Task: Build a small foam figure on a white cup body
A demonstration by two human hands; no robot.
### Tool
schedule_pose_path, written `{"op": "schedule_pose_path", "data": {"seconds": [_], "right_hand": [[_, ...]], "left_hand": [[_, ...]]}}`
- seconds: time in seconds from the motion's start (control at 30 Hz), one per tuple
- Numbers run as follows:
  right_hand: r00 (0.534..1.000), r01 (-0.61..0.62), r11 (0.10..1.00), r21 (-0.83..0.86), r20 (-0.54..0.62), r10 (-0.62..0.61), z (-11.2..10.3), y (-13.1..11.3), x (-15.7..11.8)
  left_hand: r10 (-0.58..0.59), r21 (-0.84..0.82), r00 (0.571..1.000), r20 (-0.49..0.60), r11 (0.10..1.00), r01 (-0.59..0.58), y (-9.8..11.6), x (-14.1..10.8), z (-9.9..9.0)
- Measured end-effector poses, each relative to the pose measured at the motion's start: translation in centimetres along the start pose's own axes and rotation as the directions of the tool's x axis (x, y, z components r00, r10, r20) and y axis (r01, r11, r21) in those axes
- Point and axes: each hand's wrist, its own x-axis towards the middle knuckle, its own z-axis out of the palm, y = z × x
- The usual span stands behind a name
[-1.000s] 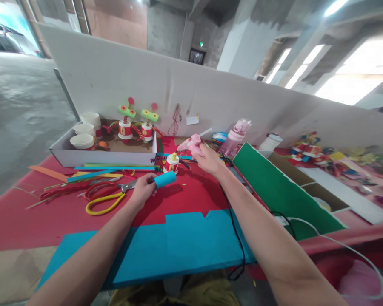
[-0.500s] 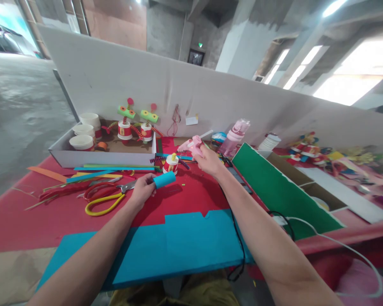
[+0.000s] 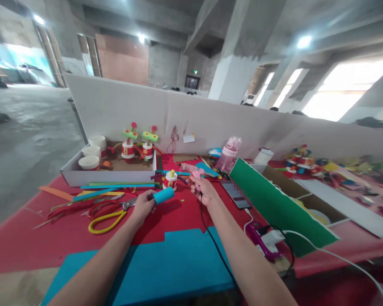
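Observation:
My left hand (image 3: 145,205) is closed on one end of a blue paper tube (image 3: 164,196), which points right above the red tabletop. In my right hand (image 3: 205,191) is a pink hot glue gun (image 3: 197,173), its black cord hanging down toward me. Between and beyond my hands stands a small red-and-white paper cup (image 3: 170,182), upside down, with a yellow piece on top and dark coiled paper arms at its sides. Scissors with yellow handles (image 3: 107,222) lie left of my left hand.
A white box tray (image 3: 108,178) at the back left holds paper cups and two finished cup figures (image 3: 127,148). Paper strips (image 3: 105,191) lie before it. On the right are a phone (image 3: 236,194), a purple power strip (image 3: 264,242), a green-sided box (image 3: 281,208) and a pink bottle (image 3: 229,154).
My right hand has drawn the glue gun back and lowered it toward me. The head view has tilted up, bringing the phone and power strip into sight. The left hand still holds the tube.

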Motion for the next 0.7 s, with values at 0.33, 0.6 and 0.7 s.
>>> {"op": "schedule_pose_path", "data": {"seconds": [0.33, 0.6, 0.7], "right_hand": [[0.992, -0.099, 0.985, 0.138, 0.090, 0.088, -1.3, -0.4, -0.4], [0.979, 0.092, 0.822, -0.563, -0.100, -0.177, -8.3, -0.1, -3.2], [0.962, 0.013, 0.479, -0.878, -0.120, -0.245, -10.4, 1.2, -3.6]], "left_hand": [[0.017, -0.047, 1.000, -0.022, 0.999, -0.018, 0.9, -0.6, -0.2], [0.004, -0.051, 1.000, -0.020, 0.999, -0.005, 1.2, -0.9, -0.3], [0.009, -0.080, 1.000, -0.023, 0.997, -0.011, 1.6, -1.0, -0.3]]}}
